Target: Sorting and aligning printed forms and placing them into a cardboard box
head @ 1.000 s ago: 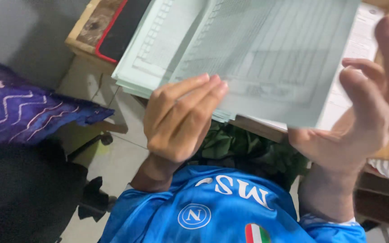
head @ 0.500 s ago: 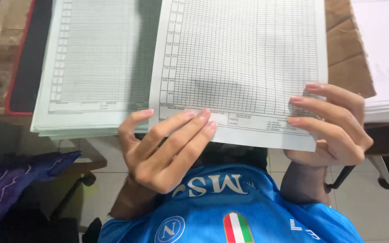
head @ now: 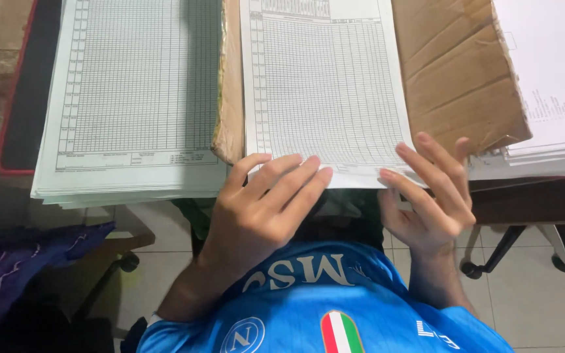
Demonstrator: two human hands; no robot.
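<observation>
White gridded form sheet [head: 325,91] lies flat on brown cardboard [head: 459,72], long edge running far to near, near edge overhanging bench, fingertips of both hands resting on it.

We see our own bright blue jersey [head: 335,314] filling the lower frame; it carries large white lettering across the chest, a round white-and-blue crest [head: 242,335], and a small shield striped green, white and red [head: 339,332]; our left hand [head: 263,212] and right hand [head: 429,202] are bare, without rings or gloves; both forearms are uncovered.
</observation>
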